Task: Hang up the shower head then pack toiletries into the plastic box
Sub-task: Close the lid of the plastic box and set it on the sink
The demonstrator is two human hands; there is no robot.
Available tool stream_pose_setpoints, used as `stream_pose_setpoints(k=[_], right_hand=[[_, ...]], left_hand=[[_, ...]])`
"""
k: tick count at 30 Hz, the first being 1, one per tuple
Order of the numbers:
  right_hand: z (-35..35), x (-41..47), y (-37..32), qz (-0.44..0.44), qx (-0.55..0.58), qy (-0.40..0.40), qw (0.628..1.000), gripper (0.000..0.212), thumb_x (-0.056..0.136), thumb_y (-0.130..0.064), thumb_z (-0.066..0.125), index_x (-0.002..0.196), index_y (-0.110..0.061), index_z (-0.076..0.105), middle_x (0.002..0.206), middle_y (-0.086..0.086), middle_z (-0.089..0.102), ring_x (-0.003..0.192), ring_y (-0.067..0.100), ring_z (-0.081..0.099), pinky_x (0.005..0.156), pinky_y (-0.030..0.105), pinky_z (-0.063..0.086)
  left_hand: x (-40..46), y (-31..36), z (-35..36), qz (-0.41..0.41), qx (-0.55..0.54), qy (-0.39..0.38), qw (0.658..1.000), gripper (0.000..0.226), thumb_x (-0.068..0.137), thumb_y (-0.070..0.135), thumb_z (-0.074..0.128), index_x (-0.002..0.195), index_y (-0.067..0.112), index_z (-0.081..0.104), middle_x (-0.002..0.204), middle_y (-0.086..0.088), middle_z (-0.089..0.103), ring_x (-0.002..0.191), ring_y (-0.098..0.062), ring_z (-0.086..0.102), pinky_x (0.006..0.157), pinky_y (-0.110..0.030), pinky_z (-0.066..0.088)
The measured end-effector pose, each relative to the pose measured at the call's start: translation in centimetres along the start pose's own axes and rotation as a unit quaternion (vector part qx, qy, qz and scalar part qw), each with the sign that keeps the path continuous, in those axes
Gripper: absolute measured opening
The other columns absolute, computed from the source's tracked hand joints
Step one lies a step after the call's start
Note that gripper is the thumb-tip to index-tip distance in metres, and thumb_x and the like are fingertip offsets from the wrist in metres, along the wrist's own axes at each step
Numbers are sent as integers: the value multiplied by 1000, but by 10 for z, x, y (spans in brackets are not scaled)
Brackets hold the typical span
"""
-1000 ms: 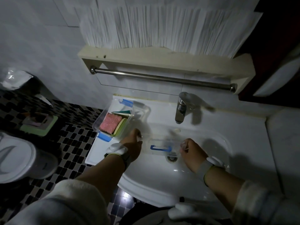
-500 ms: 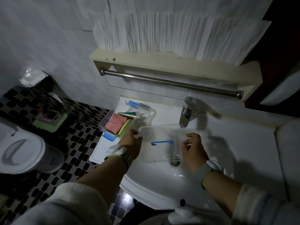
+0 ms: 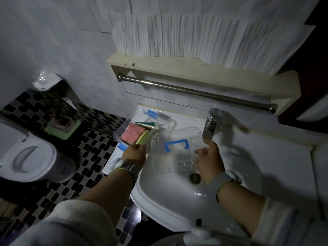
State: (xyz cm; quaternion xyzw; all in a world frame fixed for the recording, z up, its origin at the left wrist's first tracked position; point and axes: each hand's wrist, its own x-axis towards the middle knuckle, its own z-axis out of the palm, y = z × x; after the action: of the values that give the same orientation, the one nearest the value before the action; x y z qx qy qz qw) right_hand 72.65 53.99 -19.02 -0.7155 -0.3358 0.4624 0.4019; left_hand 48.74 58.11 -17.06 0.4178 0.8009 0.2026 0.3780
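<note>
Lid (image 3: 177, 148) has risen from basin (image 3: 177, 197) between both hands.

No readable text, label, brand, number or sign anywhere: too dim and blurred on the tube in the plastic box (image 3: 122, 132) at the sink's (image 3: 230, 201) left rim.

One clear box (image 3: 134, 132) sits at ten o'clock of the basin, holding one pink sponge (image 3: 131, 133), one green-edged pad (image 3: 142, 137) and one green tube (image 3: 145, 123). One clear lid (image 3: 179, 150) with one blue handle (image 3: 176, 144) is at centre. Two hands: left (image 3: 134, 154), right (image 3: 209, 161). One tap (image 3: 210, 124) at one o'clock, one rail (image 3: 195, 91) at twelve, one toilet (image 3: 32, 157) at nine.
</note>
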Motion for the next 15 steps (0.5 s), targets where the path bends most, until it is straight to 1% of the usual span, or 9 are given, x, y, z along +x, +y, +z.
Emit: stream_pose_setpoints(k=[1, 2, 3, 4, 5, 7, 8, 11, 15], right_hand=[[2, 1, -2, 0, -1, -3, 1000, 37, 98, -17, 43, 130, -35, 44, 102, -6, 66, 86, 23, 68, 76, 36, 56], [4, 2, -3, -4, -6, -3, 1000, 36, 99, -18, 42, 131, -35, 44, 101, -8, 66, 86, 24, 69, 74, 36, 56], [6, 3, -3, -7, -12, -3, 1000, 34, 100, -19, 42, 130, -34, 45, 100, -9, 67, 86, 24, 69, 73, 36, 56], [9, 5, -4, -7, -12, 0, 1000, 33, 100, -19, 41, 130, -32, 46, 100, -10, 67, 85, 24, 69, 72, 36, 57], [11, 6, -5, -5, -7, 2, 1000, 32, 101, -19, 40, 130, -31, 46, 100, -10, 67, 83, 24, 69, 72, 36, 57], [17, 9, -7, 3, 2, 4, 1000, 31, 103, -18, 39, 131, -30, 45, 100, -10, 67, 79, 23, 68, 74, 38, 57], [20, 10, -9, 7, 3, 3, 1000, 33, 103, -18, 38, 133, -30, 44, 100, -10, 67, 77, 22, 68, 75, 39, 57], [29, 10, -13, 18, 9, -5, 1000, 36, 104, -18, 37, 138, -29, 42, 102, -10, 67, 76, 20, 68, 74, 37, 56], [39, 12, -20, 24, 11, -15, 1000, 35, 104, -16, 37, 136, -29, 43, 101, -10, 66, 74, 18, 66, 68, 32, 51]], left_hand=[[2, -3, -1, -3, 26, 13, 1000, 36, 88, 45, 49, 82, 16, 70, 91, -11, 74, 86, -36, 69, 86, -45, 57], [3, -6, -2, -8, 45, 26, 999, 33, 91, 42, 50, 95, 18, 72, 101, -12, 73, 95, -36, 67, 90, -42, 54], [5, -8, -2, -15, 59, 37, 997, 32, 93, 41, 51, 111, 22, 70, 114, -12, 69, 104, -35, 64, 94, -40, 51], [7, -11, -3, -20, 71, 45, 996, 36, 94, 40, 53, 123, 23, 66, 124, -14, 64, 112, -35, 61, 98, -40, 48], [9, -12, -4, -23, 87, 44, 995, 40, 94, 40, 54, 130, 24, 62, 130, -15, 59, 117, -35, 58, 101, -40, 46], [13, -17, -4, -18, 116, 35, 993, 45, 95, 38, 55, 137, 22, 57, 137, -17, 51, 123, -37, 54, 105, -40, 42], [17, -18, -4, -15, 120, 30, 992, 46, 95, 37, 54, 139, 21, 55, 139, -17, 51, 125, -36, 53, 106, -40, 41], [23, -21, -5, -8, 121, 23, 992, 49, 96, 34, 54, 142, 17, 50, 140, -15, 54, 127, -34, 54, 104, -38, 42], [33, -25, -9, -5, 135, 28, 990, 48, 96, 32, 55, 142, 16, 51, 138, -13, 57, 125, -32, 56, 100, -35, 43]])
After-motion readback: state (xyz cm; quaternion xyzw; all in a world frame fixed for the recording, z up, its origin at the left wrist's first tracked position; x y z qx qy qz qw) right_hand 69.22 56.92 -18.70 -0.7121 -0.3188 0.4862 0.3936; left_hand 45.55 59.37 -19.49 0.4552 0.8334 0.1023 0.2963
